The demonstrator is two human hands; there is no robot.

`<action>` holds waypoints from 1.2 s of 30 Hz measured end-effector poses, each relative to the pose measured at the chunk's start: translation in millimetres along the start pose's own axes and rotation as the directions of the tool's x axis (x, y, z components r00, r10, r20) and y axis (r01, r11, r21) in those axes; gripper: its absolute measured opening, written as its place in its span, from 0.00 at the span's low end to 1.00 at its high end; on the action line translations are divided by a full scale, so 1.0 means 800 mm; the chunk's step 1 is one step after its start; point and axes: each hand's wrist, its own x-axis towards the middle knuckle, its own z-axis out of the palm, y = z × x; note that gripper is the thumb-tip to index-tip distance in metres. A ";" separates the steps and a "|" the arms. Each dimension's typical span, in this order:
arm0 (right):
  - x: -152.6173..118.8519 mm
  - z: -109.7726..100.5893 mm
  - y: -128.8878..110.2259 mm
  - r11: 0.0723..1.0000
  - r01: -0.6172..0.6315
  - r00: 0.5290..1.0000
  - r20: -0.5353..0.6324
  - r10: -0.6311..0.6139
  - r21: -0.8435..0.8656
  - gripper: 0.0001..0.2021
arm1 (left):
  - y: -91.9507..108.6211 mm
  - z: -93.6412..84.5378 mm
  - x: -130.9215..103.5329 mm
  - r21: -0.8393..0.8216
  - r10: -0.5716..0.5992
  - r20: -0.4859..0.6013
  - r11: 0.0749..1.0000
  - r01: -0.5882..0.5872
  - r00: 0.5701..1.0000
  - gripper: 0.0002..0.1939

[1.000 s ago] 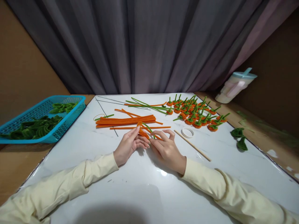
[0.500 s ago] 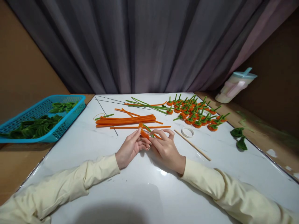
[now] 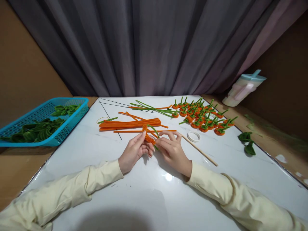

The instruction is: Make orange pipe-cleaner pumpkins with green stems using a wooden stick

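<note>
An orange fuzzy coil (image 3: pixel 149 139) with a green stem is held up between my two hands, above the white tabletop. My left hand (image 3: pixel 136 151) pinches the coil's left end between thumb and finger, its other fingers curled below. At the coil's right end, my right hand (image 3: pixel 173 150) has thumb and finger closed on it, close to the green stem. Behind the hands lies a bundle of orange fuzzy sticks (image 3: pixel 130 124), with green sticks (image 3: pixel 151 108) farther back.
Several small orange pumpkins (image 3: pixel 197 122) with green stems stand at the back right, near a white tape ring (image 3: pixel 193 136) and a wooden stick (image 3: pixel 202 151). A blue basket (image 3: pixel 69 123) holds green pieces at left. Dark green leaves (image 3: pixel 249 147) and a tumbler (image 3: pixel 243 89) are at right.
The orange coil has turned and shows more of its curve, with the green stem arching higher. My right hand's fingers have shifted slightly around its right end.
</note>
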 end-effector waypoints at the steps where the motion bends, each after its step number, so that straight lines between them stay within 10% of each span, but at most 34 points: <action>1: 0.001 0.000 -0.002 1.000 -0.005 1.000 -0.006 0.006 0.022 0.09 | 0.000 0.000 0.000 0.007 0.000 0.010 1.000 0.000 1.000 0.19; 36: -0.001 0.004 -0.004 0.999 -0.013 0.999 -0.031 0.011 -0.053 0.09 | 0.004 -0.007 0.002 -0.026 -0.082 0.102 0.996 0.085 0.991 0.07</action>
